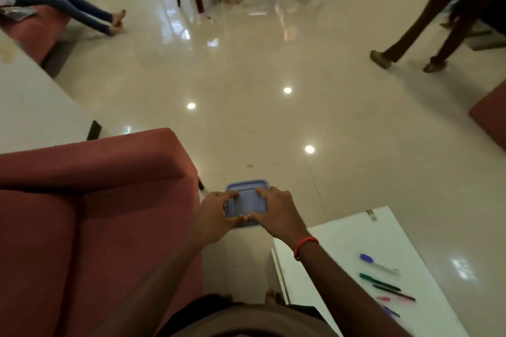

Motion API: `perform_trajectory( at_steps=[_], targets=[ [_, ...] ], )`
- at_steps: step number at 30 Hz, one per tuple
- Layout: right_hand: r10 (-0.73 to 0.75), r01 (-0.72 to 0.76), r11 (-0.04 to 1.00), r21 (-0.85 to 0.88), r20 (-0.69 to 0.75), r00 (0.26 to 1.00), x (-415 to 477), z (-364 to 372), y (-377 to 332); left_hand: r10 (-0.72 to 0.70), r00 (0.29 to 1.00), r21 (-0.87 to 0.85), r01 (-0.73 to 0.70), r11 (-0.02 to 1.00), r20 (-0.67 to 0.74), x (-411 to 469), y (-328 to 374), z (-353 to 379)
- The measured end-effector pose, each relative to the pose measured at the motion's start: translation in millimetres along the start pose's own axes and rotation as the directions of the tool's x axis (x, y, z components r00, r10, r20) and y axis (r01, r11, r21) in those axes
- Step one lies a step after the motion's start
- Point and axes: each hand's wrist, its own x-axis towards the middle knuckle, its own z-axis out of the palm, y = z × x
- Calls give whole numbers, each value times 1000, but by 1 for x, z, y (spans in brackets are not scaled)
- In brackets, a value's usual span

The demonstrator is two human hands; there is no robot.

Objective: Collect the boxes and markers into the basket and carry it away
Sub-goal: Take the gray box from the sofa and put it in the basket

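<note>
Blue box (pixel 246 204) is gripped between left hand (pixel 216 213) and right hand (pixel 279 210), arms outstretched.

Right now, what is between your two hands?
The blue box. The left hand and the right hand grip it from either side, as the head view shows.

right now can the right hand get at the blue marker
Probably, once freed: the right hand and left hand grip the blue box, but nothing blocks the blue marker on the white table.
</note>
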Motion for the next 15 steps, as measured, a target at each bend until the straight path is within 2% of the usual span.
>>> perform_trajectory(
  at_steps=[8,15],
  targets=[
    [194,-188,981,52,-143,971,-51,-11,24,192,977,-36,-190,981,94,5,37,15],
    [387,-355,921,160,-264,884,-102,4,40,292,940,-67,-284,956,178,-4,51,44]
  ],
)
